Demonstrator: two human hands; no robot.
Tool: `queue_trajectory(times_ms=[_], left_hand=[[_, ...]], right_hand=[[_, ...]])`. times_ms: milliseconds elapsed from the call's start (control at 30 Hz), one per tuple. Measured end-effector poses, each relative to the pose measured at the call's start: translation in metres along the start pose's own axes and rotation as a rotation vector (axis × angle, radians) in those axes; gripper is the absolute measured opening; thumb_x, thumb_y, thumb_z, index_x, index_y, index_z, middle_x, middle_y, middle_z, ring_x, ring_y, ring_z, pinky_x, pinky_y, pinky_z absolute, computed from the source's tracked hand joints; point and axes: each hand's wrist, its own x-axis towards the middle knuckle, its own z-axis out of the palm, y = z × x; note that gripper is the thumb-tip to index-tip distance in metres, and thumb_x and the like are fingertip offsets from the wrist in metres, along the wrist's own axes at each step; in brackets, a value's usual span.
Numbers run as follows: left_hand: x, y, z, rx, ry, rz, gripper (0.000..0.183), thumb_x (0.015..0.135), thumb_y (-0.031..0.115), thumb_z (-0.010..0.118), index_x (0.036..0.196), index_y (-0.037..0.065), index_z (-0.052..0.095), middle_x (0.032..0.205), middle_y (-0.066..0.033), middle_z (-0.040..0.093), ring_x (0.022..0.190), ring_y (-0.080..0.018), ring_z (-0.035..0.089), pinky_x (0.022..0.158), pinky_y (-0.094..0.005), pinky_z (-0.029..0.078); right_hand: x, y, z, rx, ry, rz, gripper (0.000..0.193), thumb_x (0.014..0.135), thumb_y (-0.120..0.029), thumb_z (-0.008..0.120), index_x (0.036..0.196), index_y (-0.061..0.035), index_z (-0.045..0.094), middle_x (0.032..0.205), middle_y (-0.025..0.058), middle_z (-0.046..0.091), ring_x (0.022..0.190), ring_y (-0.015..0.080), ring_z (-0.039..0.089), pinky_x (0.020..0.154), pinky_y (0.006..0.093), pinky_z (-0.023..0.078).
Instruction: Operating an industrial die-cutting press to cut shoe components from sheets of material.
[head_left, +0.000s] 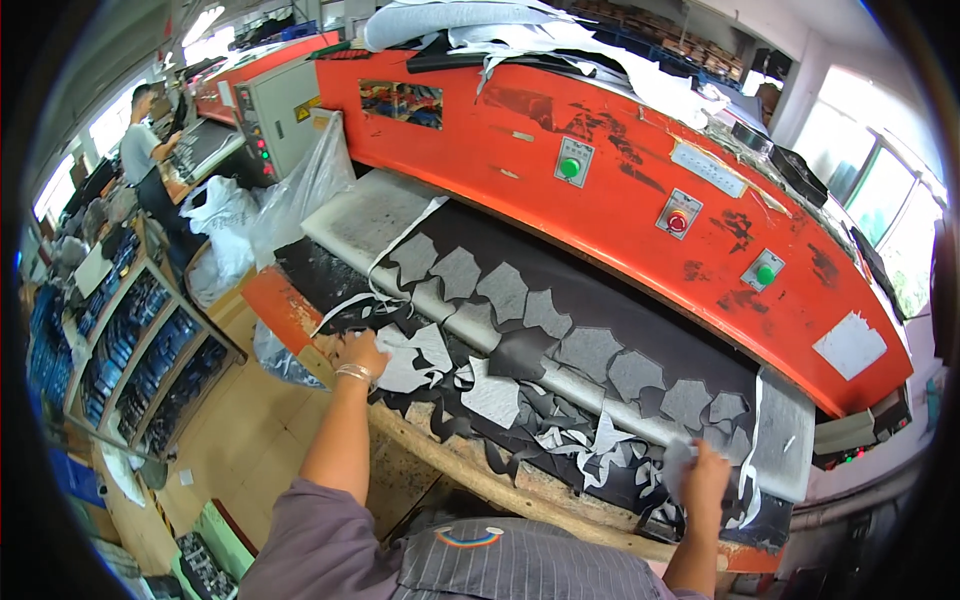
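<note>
My left hand (pixel 358 352), with a bracelet at the wrist, is over the left end of the press bed. Its fingers are curled, and what they may hold is hidden. Pale cut pieces (pixel 402 368) of sheet material lie beside it, and a white strip (pixel 352 302) curves just behind it. At the right end, my right hand (pixel 706 478) pinches a grey cut piece (pixel 677 470), blurred by motion. Between my hands lie torn black and white scraps (pixel 575 440). Beyond them, a row of grey shapes (pixel 503 290) rests along the dark sheet (pixel 600 318).
A red press beam (pixel 530 115) with green buttons (pixel 570 168) and a red stop button (pixel 677 220) spans the far side. Wooden edging (pixel 470 470) runs along the near side. A shelf rack (pixel 150 350) stands left; another person (pixel 145 150) works at a machine far left.
</note>
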Motion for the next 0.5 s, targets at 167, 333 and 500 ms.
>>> queue_trajectory(times_ms=[167, 333, 500], left_hand=[[-0.007, -0.010, -0.009, -0.246, 0.022, 0.106, 0.038, 0.074, 0.022, 0.078, 0.105, 0.007, 0.061, 0.113, -0.0229, 0.060, 0.109, -0.0399, 0.055, 0.092, -0.0413, 0.046], [-0.026, -0.029, -0.020, -0.625, 0.121, 0.371, 0.037, 0.075, 0.016, 0.075, 0.108, 0.007, 0.060, 0.111, -0.0184, 0.062, 0.102, -0.0360, 0.060, 0.089, -0.0413, 0.047], [-0.046, -0.096, -0.046, -0.727, 0.202, 0.349, 0.055, 0.074, 0.007, 0.076, 0.124, -0.001, 0.053, 0.114, -0.0131, 0.064, 0.103, -0.0266, 0.062, 0.090, -0.0355, 0.047]], right_hand=[[0.013, -0.142, -0.017, 0.678, -0.444, -0.490, 0.031, 0.080, -0.021, 0.072, 0.103, -0.0019, 0.064, 0.088, 0.0220, 0.064, 0.086, 0.0385, 0.062, 0.073, 0.0427, 0.049], [0.130, -0.211, 0.049, 0.474, -0.143, -0.598, 0.022, 0.081, -0.020, 0.070, 0.094, -0.0035, 0.064, 0.121, 0.0202, 0.058, 0.113, 0.0392, 0.053, 0.093, 0.0458, 0.044], [0.181, -0.252, 0.082, 0.171, -0.389, -0.523, 0.035, 0.075, -0.026, 0.076, 0.103, -0.0084, 0.066, 0.132, 0.0158, 0.054, 0.125, 0.0367, 0.048, 0.097, 0.0489, 0.042]])
